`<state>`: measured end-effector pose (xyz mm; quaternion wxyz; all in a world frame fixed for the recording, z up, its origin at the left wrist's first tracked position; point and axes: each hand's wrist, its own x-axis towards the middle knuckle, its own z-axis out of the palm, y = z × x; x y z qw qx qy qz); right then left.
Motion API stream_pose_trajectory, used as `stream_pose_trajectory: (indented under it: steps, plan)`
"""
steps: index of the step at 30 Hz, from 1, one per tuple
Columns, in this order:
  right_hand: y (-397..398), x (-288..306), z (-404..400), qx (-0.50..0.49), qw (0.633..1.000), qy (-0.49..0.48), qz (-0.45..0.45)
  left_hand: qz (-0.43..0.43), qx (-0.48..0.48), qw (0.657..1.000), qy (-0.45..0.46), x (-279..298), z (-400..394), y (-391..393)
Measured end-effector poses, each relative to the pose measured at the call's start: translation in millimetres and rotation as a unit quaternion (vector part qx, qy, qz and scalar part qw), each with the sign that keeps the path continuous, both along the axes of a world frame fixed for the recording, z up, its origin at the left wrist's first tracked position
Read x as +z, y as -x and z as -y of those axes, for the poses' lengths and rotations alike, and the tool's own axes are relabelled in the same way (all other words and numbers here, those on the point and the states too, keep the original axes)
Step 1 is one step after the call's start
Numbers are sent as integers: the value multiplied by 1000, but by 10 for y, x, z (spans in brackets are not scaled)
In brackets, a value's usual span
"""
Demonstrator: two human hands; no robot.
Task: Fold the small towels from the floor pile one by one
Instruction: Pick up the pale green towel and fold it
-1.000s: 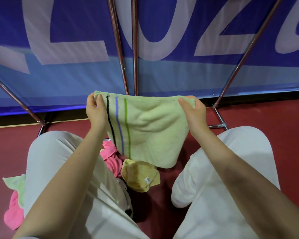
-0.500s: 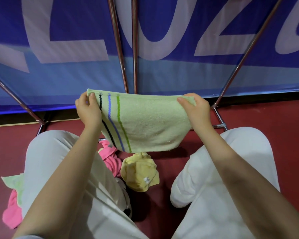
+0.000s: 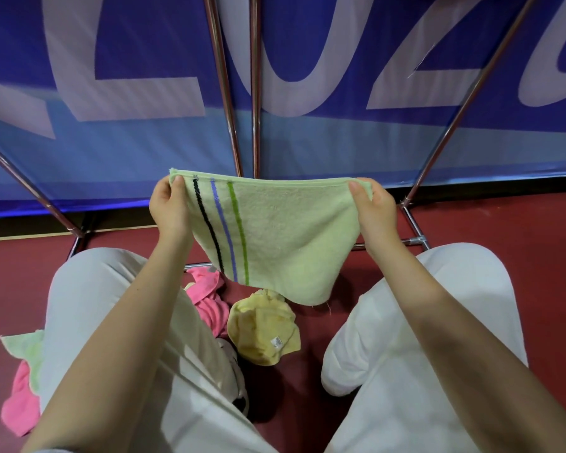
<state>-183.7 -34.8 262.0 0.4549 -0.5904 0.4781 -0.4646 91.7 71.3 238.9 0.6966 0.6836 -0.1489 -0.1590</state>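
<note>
We are noting both hands raised in front of the knees w/ one green towel [image 3: 281,237] stretched between them. The left hand [image 3: 169,207] is pinching the towel's top left corner: thumb [image 3: 178,184] lying on the near face, the other fingers curled behind the cloth, so clamped on the corner. The right hand [image 3: 374,210] is pinching the top right corner the same way, thumb on the near face, remaining fingers hidden behind; clamped too. Between the two grips the top hem is running taut and approx. level. Below the fingers the cloth is hanging free, narrowing to a loose lower edge clear of the floor [image 3: 520,230]. Three stripes, black, blue and green, are running down the towel just right of the left thumb.

Under the hanging edge, on the red floor between the legs, we are seeing a crumpled yellow towel [image 3: 263,335] w/ a small label, and touching its left side a pink towel [image 3: 209,302], partly hidden by the left leg. Outside the left leg, well apart from both hands, another green cloth [image 3: 25,349] is lying over a pink cloth [image 3: 20,407].

Beyond the fingertips a blue banner [image 3: 307,142] w/ large pale letters is hanging on metal poles [image 3: 224,86].
</note>
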Motion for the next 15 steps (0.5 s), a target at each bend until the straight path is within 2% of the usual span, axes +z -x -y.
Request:
stream_pose_trajectory:
  steps: [5, 8, 11, 15]
  plan:
    - [-56, -96, -13, -27, 997, -55, 48, -15, -28, 999, -7, -3, 16, 88]
    - [-154, -220, -43, -38, 991, -116, 48, -122, -26, 992, -15, -3, 46, 169]
    - [-245, -307, -71, -53, 985, -160, 26, -239, -43, 970, -14, -11, 81, 286]
    - [-349, -260, -111, -67, 979, -183, 52, -295, -94, 951, -2, 54, 133, 538]
